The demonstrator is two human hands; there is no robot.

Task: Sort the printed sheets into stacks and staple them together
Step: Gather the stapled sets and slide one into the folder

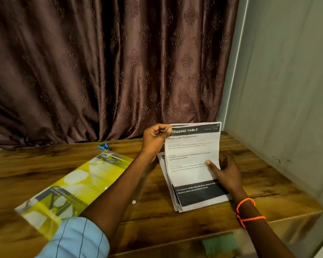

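A stack of printed sheets (192,175) with black header and footer bands lies on the wooden table (268,183) at the right. My left hand (155,138) pinches the top left corner of the upper sheets and lifts their far end off the table. My right hand (226,170) grips the right edge of those sheets, thumb on the printed face and fingers behind the paper. More sheets lie flat underneath, offset to the left. A small blue stapler (103,146) sits at the far edge of the table, near the curtain.
A yellow-and-clear plastic folder (69,185) lies diagonally on the left half of the table, under my left forearm. A brown curtain (108,67) hangs behind the table and a grey wall (287,90) closes the right side. Something green (220,244) shows below the table's front edge.
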